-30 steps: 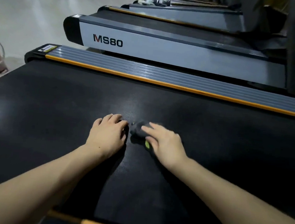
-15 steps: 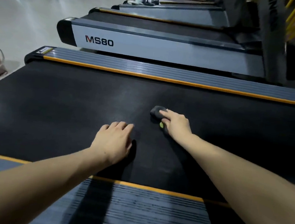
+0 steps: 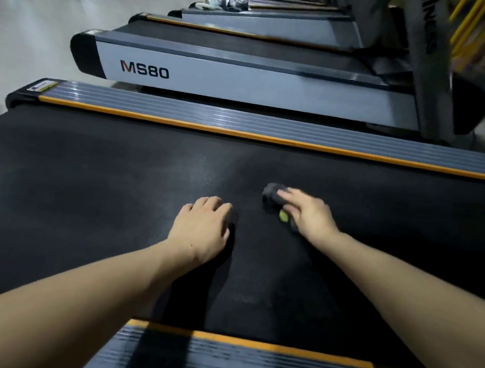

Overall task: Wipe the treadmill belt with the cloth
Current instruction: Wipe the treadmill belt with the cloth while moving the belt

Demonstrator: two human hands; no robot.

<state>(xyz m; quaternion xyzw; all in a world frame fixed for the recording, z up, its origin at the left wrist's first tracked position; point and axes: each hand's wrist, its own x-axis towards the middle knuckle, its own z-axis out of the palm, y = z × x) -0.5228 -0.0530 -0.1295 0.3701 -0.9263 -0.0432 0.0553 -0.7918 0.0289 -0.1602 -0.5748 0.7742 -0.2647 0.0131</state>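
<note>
Grey ribbed side rail (image 3: 235,366), edged with an orange strip (image 3: 252,343), lies nearest the camera. Both bare forearms reach over it onto the black belt (image 3: 89,200).

Left hand (image 3: 200,228): palm down on the belt, near its middle. Fingers lie close together and bend slightly at the tips; the fingertips touch the belt surface. It holds nothing.

Right hand (image 3: 308,215): palm down, just beyond and to the right of the left hand, apart from it. Its fingers are extended and pressed flat on top of the cloth (image 3: 272,196). Whether the thumb curls under the cloth cannot be determined.

Cloth: a dark grey wad on the belt, partly under the right fingers, its far end protruding past the fingertips. A small green patch (image 3: 283,216) shows at the edge of the hand.

Beyond the hands, the belt ends at a second orange strip and the far rail (image 3: 269,126). Next comes a second treadmill (image 3: 243,82) with a grey side panel marked MS80. Further treadmills stand in a row behind it, on a pale floor (image 3: 29,36).
</note>
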